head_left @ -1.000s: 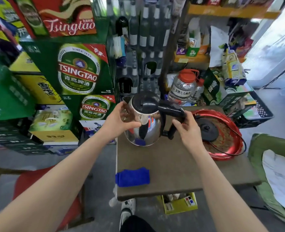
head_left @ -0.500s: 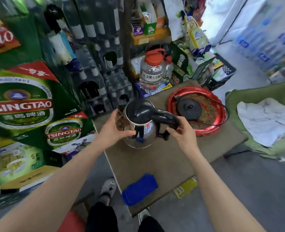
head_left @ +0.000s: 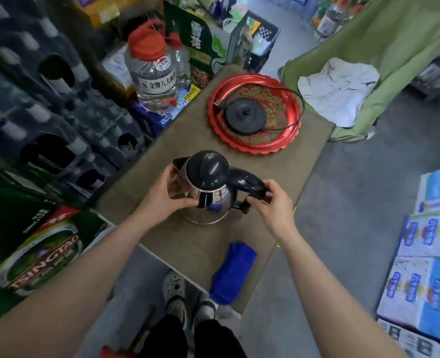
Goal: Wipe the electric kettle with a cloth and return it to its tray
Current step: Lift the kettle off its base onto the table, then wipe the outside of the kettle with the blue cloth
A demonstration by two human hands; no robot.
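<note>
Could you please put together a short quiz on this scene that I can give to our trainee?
1. True or false: the kettle stands on its black base in the red tray.
2. Which hand grips the kettle's handle? A) left hand B) right hand C) neither
3. Where does the blue cloth lie?

Key:
1. False: it is on the table, apart from the tray.
2. B: the left hand holds the kettle's body.
3. At the table's near edge, touched by neither hand.
</note>
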